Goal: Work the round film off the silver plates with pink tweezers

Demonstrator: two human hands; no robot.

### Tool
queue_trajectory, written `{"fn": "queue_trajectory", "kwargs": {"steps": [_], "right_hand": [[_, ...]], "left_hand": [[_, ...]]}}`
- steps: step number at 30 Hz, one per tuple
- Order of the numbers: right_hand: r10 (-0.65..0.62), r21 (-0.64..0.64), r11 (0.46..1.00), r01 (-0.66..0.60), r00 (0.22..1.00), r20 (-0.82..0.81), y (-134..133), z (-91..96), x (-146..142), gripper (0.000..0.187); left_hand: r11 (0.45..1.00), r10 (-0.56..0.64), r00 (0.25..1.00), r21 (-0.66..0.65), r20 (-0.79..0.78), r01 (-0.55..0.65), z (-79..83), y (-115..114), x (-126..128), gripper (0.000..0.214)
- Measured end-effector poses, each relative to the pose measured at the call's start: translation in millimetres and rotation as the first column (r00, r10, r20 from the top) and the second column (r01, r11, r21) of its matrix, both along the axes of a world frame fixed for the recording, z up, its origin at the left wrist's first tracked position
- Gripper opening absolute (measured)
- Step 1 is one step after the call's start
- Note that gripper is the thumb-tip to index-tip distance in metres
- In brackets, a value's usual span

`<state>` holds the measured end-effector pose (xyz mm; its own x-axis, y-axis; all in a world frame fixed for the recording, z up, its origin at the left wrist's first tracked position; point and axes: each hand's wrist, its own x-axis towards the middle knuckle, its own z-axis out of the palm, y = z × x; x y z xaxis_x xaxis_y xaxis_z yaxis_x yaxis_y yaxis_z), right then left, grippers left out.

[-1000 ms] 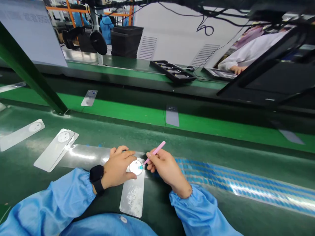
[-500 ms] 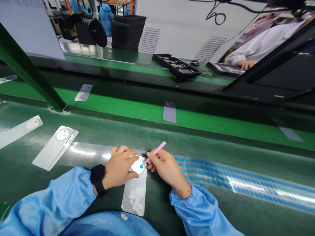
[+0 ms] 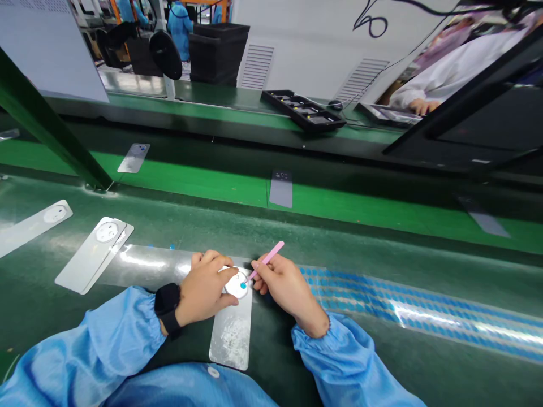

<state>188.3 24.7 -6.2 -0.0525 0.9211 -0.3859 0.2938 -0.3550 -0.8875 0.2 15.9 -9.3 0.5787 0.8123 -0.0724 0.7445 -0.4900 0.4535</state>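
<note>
A pale phone back cover [image 3: 231, 339] lies on the green bench in front of me, its round camera ring at the far end. My left hand [image 3: 202, 288] holds the cover at this end, thumb and forefinger curved around the ring. Pinched in my right hand [image 3: 284, 285] are pink tweezers [image 3: 271, 252], pointing down and left. Their tip meets or hovers just over a small blue round sticker [image 3: 243, 285] inside the ring; contact is too fine to tell.
Right of my hands stretches a clear sheet with rows of blue stickers [image 3: 365, 297]. Stacked covers [image 3: 87, 257] and another cover [image 3: 36, 226] lie left. Beyond, more covers [image 3: 280, 189] rest on a green belt [image 3: 207, 181]. A green post [image 3: 55, 121] slants at left; a black tray [image 3: 305, 110] sits behind.
Covers on the belt have shifted slightly to the left. Both hands, the tweezers and the held cover keep nearly the same position; the view has tilted a little.
</note>
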Motion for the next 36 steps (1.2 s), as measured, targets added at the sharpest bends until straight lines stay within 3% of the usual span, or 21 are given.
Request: {"fn": "queue_trajectory", "kwargs": {"steps": [11,25,36], "right_hand": [[-0.006,-0.014,1.000,0.007,0.998,0.067,-1.3,5.8,-1.9,0.017],[0.007,0.010,1.000,-0.007,0.998,0.066,-2.9,6.0,-3.1,0.018],[0.056,0.040,0.997,-0.060,0.994,0.095,-3.9,-0.8,0.9,0.015]], "left_hand": [[1.000,0.005,1.000,0.001,-0.029,-0.005,1.1,-1.2,0.6,0.046],[0.999,-0.027,1.000,0.047,-0.004,0.028,1.7,-4.6,1.1,0.023],[0.997,-0.031,1.000,0.065,0.001,0.030,-0.2,-5.3,-0.1,0.017]]}}
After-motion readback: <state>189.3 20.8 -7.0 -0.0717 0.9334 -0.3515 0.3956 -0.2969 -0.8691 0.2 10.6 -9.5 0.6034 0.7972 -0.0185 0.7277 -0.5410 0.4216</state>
